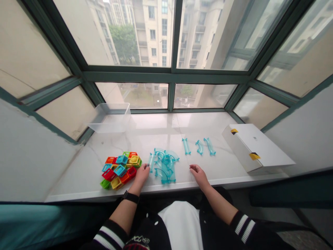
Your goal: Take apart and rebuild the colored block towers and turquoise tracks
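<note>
Fingers (pixel 191 166) curled, left hand (pixel 142 174) touching blue track (pixel 151 161), right hand (pixel 199 175) slightly parted

Gleaming translucent turquoise across the track pieces (pixel 168 172). Mixing red, yellow, green, orange and light blue among the toy blocks (pixel 120 170). Showing grey veining over white on the windowsill (pixel 153 128). Pairing yellow with black on the tabs (pixel 254 156) of a white box (pixel 267 146). Running dark green along the window frame (pixel 130 76). Banding white stripes across the black sleeves (pixel 113 234), and showing plain black on the wristband (pixel 130 197).
</note>
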Motion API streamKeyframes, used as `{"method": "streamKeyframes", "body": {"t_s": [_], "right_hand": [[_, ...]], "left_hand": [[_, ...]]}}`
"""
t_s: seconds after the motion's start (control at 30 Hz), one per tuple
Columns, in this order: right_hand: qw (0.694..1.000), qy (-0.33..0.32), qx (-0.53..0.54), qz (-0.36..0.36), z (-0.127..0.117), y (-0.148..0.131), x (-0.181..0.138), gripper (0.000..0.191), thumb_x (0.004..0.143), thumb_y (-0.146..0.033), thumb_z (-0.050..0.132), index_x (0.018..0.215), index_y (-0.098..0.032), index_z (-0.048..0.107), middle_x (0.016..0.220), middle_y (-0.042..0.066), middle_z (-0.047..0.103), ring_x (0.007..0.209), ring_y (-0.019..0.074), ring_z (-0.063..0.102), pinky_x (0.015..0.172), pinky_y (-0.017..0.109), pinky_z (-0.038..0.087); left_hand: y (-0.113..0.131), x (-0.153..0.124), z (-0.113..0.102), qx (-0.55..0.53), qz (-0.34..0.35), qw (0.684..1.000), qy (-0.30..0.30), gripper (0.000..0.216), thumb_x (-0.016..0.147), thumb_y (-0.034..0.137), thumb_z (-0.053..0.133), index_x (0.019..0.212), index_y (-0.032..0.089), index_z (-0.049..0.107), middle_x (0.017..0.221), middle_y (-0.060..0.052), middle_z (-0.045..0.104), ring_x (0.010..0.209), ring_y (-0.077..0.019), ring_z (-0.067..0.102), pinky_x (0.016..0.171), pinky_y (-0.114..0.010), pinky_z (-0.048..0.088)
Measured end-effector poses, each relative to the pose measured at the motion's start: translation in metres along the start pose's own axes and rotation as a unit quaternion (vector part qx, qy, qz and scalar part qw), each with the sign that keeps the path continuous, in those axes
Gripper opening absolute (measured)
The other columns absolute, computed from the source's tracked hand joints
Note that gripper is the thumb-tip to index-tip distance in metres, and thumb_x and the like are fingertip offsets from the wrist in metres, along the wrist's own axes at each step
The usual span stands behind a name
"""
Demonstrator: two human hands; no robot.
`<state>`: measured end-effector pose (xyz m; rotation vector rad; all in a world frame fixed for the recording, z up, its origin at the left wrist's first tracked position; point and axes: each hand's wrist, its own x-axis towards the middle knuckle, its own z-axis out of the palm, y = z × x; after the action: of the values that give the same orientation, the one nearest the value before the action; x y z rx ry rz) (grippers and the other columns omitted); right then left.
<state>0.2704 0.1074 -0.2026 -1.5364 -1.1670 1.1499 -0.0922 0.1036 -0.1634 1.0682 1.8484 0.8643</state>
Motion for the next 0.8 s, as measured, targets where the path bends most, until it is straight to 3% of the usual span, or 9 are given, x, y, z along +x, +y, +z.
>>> {"method": "streamKeyframes", "body": {"t_s": [0.33,0.5,0.8], "right_hand": [[1.000,-0.004,-0.005,-0.004,0.000,0.003,0.001,0.033,0.074,-0.045,0.070,0.099,-0.023,0.074,0.102,0.009,0.081,0.103,0.0304,0.076,0.102,0.049,0.057],[1.000,-0.008,-0.016,-0.015,0.000,0.007,0.001,0.033,0.076,-0.044,0.069,0.101,-0.022,0.074,0.104,0.009,0.080,0.103,0.0301,0.075,0.102,0.049,0.056],[0.999,-0.019,-0.035,-0.028,-0.001,0.010,0.001,0.033,0.078,-0.044,0.068,0.102,-0.022,0.073,0.106,0.009,0.080,0.103,0.0288,0.075,0.100,0.045,0.058]], "left_hand": [[0.006,-0.009,-0.002,-0.232,-0.090,0.968,-0.020,0.017,0.077,0.034,0.061,0.084,0.019,0.062,0.072,-0.001,0.065,0.063,-0.0145,0.060,0.061,-0.025,0.047],[0.011,-0.019,-0.002,-0.353,-0.103,0.928,-0.066,0.018,0.081,0.031,0.064,0.093,0.018,0.061,0.066,0.002,0.061,0.053,-0.0103,0.055,0.056,-0.022,0.043],[0.022,-0.032,-0.008,-0.501,-0.139,0.840,-0.156,0.008,0.097,0.020,0.054,0.098,0.015,0.060,0.047,0.014,0.032,0.036,-0.0067,0.028,0.047,-0.021,0.031]]}}
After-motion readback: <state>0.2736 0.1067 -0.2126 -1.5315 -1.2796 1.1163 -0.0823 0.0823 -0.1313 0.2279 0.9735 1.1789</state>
